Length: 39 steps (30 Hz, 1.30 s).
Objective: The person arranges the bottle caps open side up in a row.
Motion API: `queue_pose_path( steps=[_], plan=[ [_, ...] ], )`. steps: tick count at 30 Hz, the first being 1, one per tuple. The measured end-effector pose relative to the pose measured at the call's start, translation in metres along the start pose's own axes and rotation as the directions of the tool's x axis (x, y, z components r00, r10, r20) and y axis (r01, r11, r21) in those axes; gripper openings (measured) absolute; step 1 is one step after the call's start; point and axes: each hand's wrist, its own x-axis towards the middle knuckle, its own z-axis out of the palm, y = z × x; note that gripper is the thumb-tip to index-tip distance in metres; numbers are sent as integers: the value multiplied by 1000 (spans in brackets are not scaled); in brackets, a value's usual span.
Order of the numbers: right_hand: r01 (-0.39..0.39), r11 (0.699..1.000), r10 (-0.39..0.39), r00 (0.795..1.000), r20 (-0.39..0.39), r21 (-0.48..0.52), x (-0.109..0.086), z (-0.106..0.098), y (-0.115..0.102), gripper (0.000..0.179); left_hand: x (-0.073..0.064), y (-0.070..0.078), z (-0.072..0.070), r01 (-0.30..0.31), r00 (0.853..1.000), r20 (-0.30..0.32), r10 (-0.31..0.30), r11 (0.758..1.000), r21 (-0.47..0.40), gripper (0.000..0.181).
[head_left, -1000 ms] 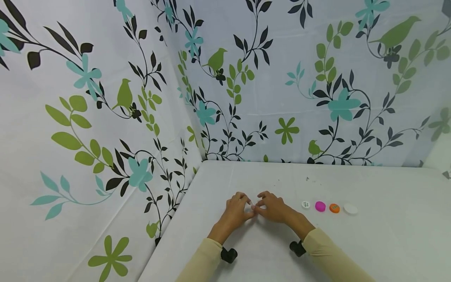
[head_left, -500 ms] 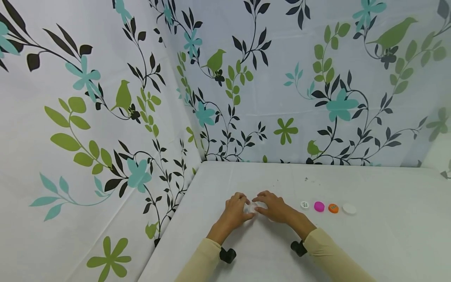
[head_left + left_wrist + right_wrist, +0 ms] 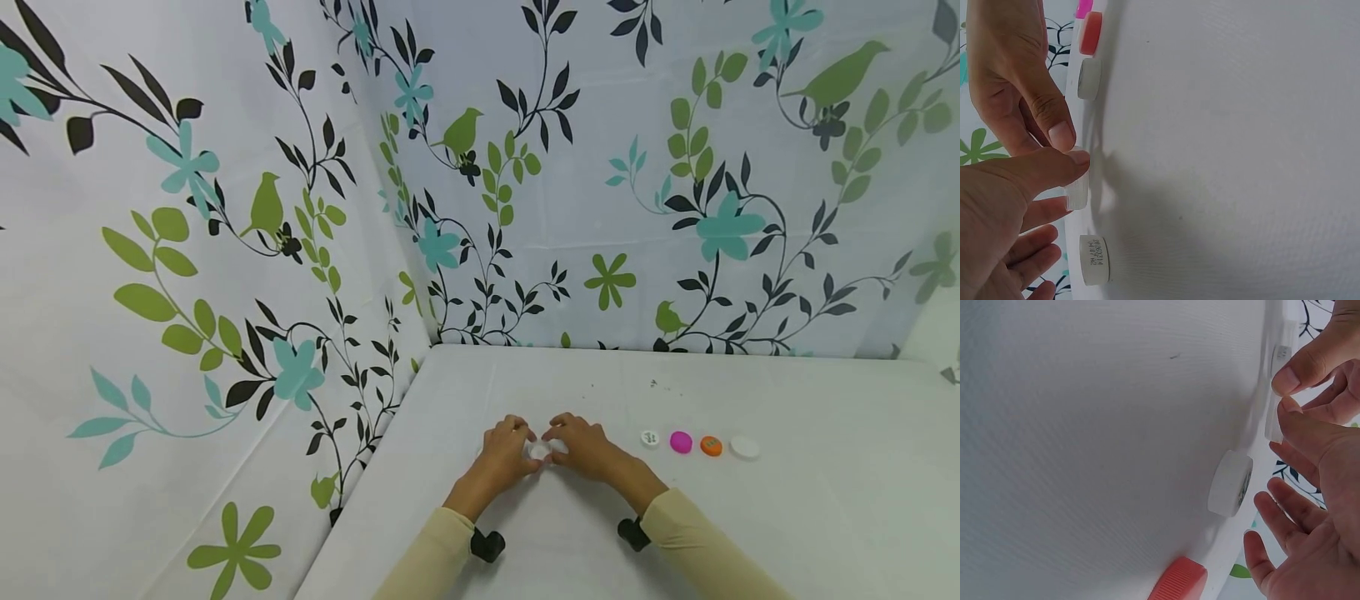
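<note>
Between the fingertips of both hands is a small, round, translucent white cap, seen edge-on close over the table in the left wrist view. My left hand grips its left side, thumb nearest the body and index finger on the far side. From the right, my right hand holds the same cap with thumb and index finger, its thumb right beside the left thumb. In the right wrist view, the other fingers of the right hand are loosely spread. Beside the left hand stands a white printed cap, mostly hidden by that hand in the head view.
To the right lies a row of caps: a white printed cap, a magenta cap, an orange cap and a larger white cap. The white table meets a patterned curtain at the back and left.
One second ago the fingertips were bunched together over the cap. They have since parted around it, so its round face shows, and both hands have come slightly nearer the body.
</note>
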Motion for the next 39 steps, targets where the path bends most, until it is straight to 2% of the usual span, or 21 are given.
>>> queue_pose_path(
  steps=[17,24,31,39],
  plan=[
    [5,1000,-6,1000,-23,-29,-2,7,-1,33,1,-1,5,10,1000,18,-10,1000,-2,37],
    [-8,999,7,1000,-21,-36,-3,5,2,38,0,3,3,7,1000,21,-7,1000,2,48],
    [-42,998,42,999,4,-40,-9,-7,13,48,3,14,4,-6,999,41,6,1000,2,49],
    [-86,996,87,996,21,-33,-21,-17,31,51,10,31,4,-40,998,53,39,999,21,46]
  ],
)
